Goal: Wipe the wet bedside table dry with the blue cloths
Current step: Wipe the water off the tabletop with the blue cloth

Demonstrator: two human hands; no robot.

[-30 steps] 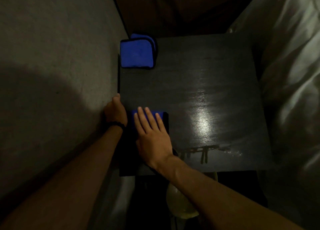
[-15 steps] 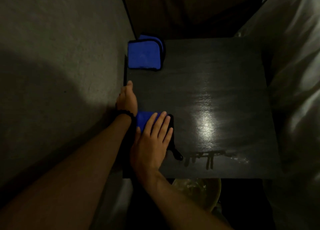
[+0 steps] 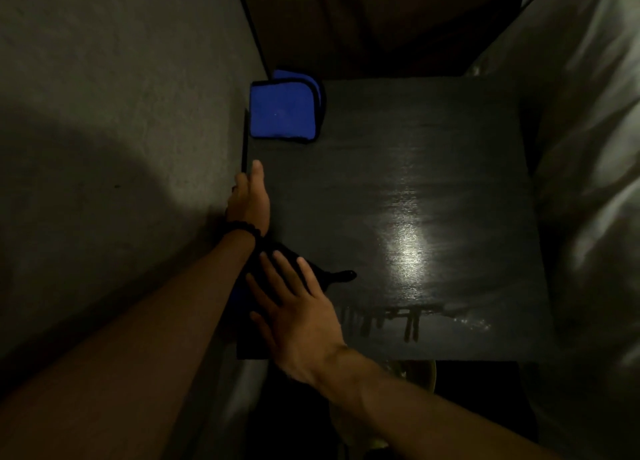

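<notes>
The dark bedside table fills the middle of the view, with a shiny wet patch right of centre and drip marks near its front edge. A folded blue cloth lies on the far left corner. My right hand presses flat on a second cloth at the front left; that cloth is almost wholly hidden and looks dark, with only a black-edged corner showing. My left hand, a dark bracelet on its wrist, grips the table's left edge with the thumb on top.
A grey wall runs directly along the table's left side. White bedding rises on the right. A pale round object shows below the table's front edge.
My right hand has slid the cloth toward the table's front left, so its blue face no longer shows. My left hand moved farther along the left edge.
</notes>
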